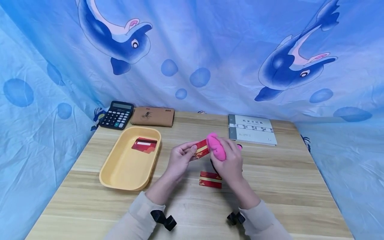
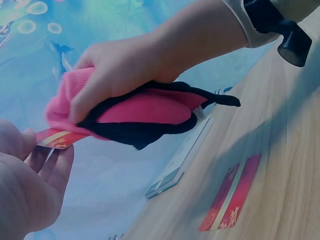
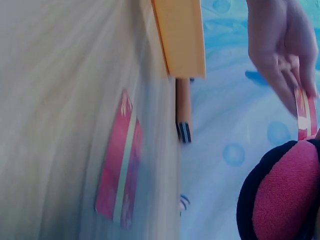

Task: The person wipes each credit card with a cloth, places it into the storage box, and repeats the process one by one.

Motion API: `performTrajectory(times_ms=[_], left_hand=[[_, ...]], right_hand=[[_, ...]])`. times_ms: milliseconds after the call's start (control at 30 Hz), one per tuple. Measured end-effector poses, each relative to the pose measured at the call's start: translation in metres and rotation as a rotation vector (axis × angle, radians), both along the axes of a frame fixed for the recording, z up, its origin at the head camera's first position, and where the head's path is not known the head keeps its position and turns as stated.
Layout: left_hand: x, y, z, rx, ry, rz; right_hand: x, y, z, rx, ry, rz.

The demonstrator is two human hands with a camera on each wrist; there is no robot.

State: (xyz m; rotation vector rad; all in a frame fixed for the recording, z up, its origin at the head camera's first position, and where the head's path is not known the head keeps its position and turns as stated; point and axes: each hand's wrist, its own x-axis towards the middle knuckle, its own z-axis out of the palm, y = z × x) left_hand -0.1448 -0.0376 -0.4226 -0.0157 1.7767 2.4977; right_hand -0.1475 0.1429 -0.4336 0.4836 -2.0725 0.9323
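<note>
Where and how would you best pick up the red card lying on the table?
Probably by its two long edges near the left end, coming from above and left. The red card lies flat on the table, offering no raised edge, and in the head view the right hand, holding a pink cloth, crowds its right end.

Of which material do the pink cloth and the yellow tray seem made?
Pink cloth: probably terry fabric, matte; the right wrist view shows a fuzzy surface. Yellow tray: likely moulded plastic, with slight sheen; its walls look smooth, rounded and seamless.
</note>
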Motion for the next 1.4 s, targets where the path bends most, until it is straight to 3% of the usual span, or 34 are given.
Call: performTrajectory(times_ms=[133,233,400,533,800,1067,1300,1400], left_hand=[[0.002,-0.002,0.001,-0.008,-0.007,0.000],[0.000,-0.003,0.000,-0.022,-0.028,0.037],[-0.002,-0.007,-0.004,-0.147,-0.036,0.156],[-0.004,-0.011,-0.006,-0.232,0.008,0.188],[-0.005,-0.014,-0.008,-0.155,0.032,0.114],[-0.002,-0.013,-0.006,-0.258,0.109,-0.032],[-0.002,-0.011,-0.008,-0.267,0.104,0.008],[-0.001,-0.013,-0.010,-0.271,0.132,-0.007]], right_hand=[[-0.005,0.011,0.000,-0.027,-0.039,-0.062],[-0.006,0.017,0.001,-0.032,-0.066,-0.076],[-0.005,0.024,0.002,-0.045,-0.083,-0.076],[-0.004,0.026,0.002,-0.064,-0.086,-0.068],[-0.003,0.028,-0.002,-0.067,-0.100,-0.053],[-0.003,0.028,-0.005,-0.073,-0.086,-0.043],[-0.002,0.027,-0.004,-0.079,-0.094,-0.038],[-0.002,0.026,-0.004,-0.091,-0.102,-0.040]])
